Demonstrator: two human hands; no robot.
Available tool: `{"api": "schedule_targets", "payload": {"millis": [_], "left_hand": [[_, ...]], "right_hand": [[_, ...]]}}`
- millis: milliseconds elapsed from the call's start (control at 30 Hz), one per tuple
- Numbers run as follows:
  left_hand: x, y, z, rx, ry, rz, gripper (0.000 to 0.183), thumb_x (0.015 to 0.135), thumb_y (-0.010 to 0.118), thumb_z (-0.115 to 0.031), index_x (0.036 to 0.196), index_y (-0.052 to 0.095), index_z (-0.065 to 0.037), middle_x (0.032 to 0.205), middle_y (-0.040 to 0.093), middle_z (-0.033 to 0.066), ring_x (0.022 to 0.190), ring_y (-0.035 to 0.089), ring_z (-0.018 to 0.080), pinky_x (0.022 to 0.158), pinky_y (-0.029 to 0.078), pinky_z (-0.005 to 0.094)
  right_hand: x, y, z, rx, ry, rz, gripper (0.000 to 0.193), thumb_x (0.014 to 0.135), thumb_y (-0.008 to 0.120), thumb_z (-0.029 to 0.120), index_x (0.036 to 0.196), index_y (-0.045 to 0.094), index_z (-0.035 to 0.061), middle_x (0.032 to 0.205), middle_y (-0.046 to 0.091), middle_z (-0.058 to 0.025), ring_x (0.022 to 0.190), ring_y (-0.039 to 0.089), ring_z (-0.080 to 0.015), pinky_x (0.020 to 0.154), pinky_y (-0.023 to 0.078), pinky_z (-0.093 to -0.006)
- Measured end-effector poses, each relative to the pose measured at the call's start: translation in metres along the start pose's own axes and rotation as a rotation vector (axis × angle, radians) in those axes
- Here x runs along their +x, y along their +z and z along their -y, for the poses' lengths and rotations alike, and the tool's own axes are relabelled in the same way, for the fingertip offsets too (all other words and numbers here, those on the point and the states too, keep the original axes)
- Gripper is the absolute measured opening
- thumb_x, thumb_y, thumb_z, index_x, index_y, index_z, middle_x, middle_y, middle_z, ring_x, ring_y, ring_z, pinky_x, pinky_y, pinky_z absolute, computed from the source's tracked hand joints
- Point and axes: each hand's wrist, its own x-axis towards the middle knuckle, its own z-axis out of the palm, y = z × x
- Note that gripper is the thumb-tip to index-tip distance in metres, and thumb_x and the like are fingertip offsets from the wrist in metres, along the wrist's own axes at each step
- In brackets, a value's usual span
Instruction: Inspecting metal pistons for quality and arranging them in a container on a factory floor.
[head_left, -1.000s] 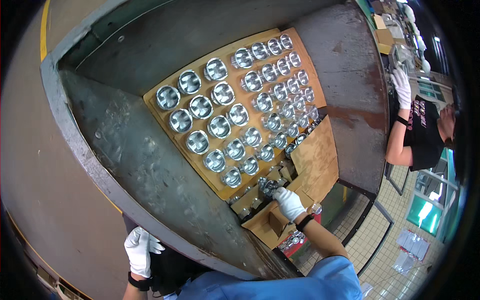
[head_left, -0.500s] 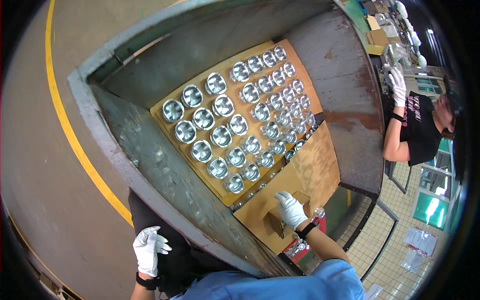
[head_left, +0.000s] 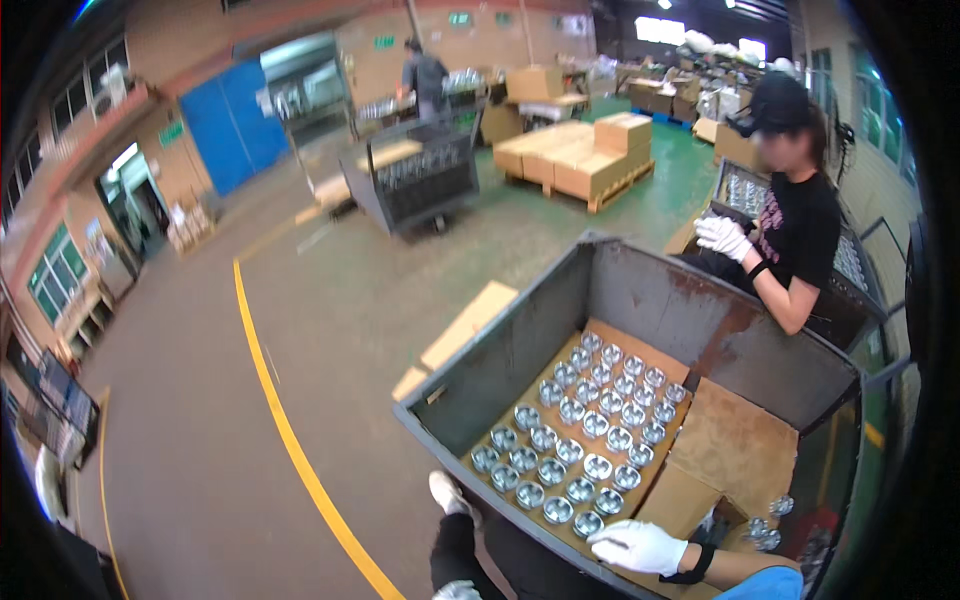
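Note:
A grey metal bin (head_left: 690, 285) stands in front of me, with rows of shiny metal pistons (head_left: 595, 425) on a cardboard sheet (head_left: 648, 480) inside. At the bin's near side, beside the closest pistons, is my white-gloved right hand (head_left: 638, 547). Its fingers are stretched out, and no object shows in it. Brown cardboard (head_left: 735, 440) covers the right part of the bin. Next to my right wrist is a cardboard box (head_left: 680, 500). Only a pale, blurred bit of my left hand (head_left: 458, 591) shows at the lower edge; its fingers are hidden.
A co-worker (head_left: 800, 220) in black with white gloves stands beyond the bin, near another piston-filled bin (head_left: 745, 185). Further off are a wheeled bin (head_left: 415, 185), boxes on a pallet (head_left: 575, 155) and another person (head_left: 425, 80). A yellow line (head_left: 285, 430) crosses the floor.
The view has lifted from the bin to the wider workshop. My right hand has moved from the cardboard to the bin's near side. My left hand has dropped almost out of view.

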Motion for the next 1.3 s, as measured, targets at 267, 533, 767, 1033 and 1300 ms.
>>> {"api": "schedule_targets", "payload": {"millis": [267, 533, 767, 1033, 1300], "left_hand": [[-0.148, 0.073, -0.097, 1.078, 0.286, -0.243, 0.03, 0.094, 0.052, -0.035, 0.095, 0.066, -0.009, 0.095, 0.065, 0.0219, 0.093, 0.061, 0.041, 0.081, 0.049, 0.0478], [-0.168, 0.076, -0.116, 0.598, 0.432, -0.278, 0.025, 0.094, 0.059, -0.025, 0.079, 0.062, -0.004, 0.066, 0.057, 0.0088, 0.054, 0.051, 0.0183, 0.055, 0.043, 0.0336], [-0.153, 0.041, -0.072, 0.536, 0.257, -0.341, 0.026, 0.094, 0.061, -0.03, 0.078, 0.066, -0.009, 0.062, 0.058, 0.0066, 0.054, 0.056, 0.0208, 0.049, 0.044, 0.0344], [-0.12, 0.017, -0.14, -0.017, -0.284, -0.098, 0.033, 0.092, 0.065, -0.032, 0.07, 0.063, -0.008, 0.051, 0.055, 0.0018, 0.037, 0.045, 0.0109, 0.037, 0.035, 0.0255], [-0.061, -0.018, -0.202, -0.052, -0.581, -0.007, 0.035, 0.091, 0.067, -0.036, 0.07, 0.063, -0.008, 0.05, 0.054, 0.0016, 0.035, 0.044, 0.0105, 0.034, 0.033, 0.0245]], "right_hand": [[-0.055, -0.002, 0.071, -0.18, 0.002, 0.0, 0.066, 0.091, 0.054, 0.042, 0.141, 0.043, -0.0003, 0.134, 0.053, -0.0266, 0.123, 0.052, -0.04, 0.106, 0.04, -0.0439], [-0.051, 0.007, 0.085, -0.335, 0.144, 0.056, 0.055, 0.091, 0.054, 0.042, 0.124, 0.056, -0.0018, 0.118, 0.061, -0.028, 0.111, 0.058, -0.0417, 0.095, 0.046, -0.0479], [-0.022, 0.01, 0.086, -0.567, 0.306, 0.251, 0.056, 0.093, 0.045, 0.051, 0.09, 0.068, 0.0007, 0.089, 0.068, -0.0258, 0.086, 0.065, -0.0431, 0.08, 0.05, -0.0514], [0.027, 0.015, 0.139, -0.565, 0.654, 0.323, 0.051, 0.094, 0.048, 0.045, 0.084, 0.07, 0.0005, 0.084, 0.068, -0.0258, 0.081, 0.067, -0.0429, 0.075, 0.05, -0.0541], [0.021, 0.029, 0.084, -0.79, 0.767, 0.45, 0.042, 0.091, 0.055, 0.049, 0.098, 0.068, 0.0096, 0.085, 0.068, -0.0192, 0.075, 0.069, -0.0357, 0.062, 0.055, -0.045]]}}
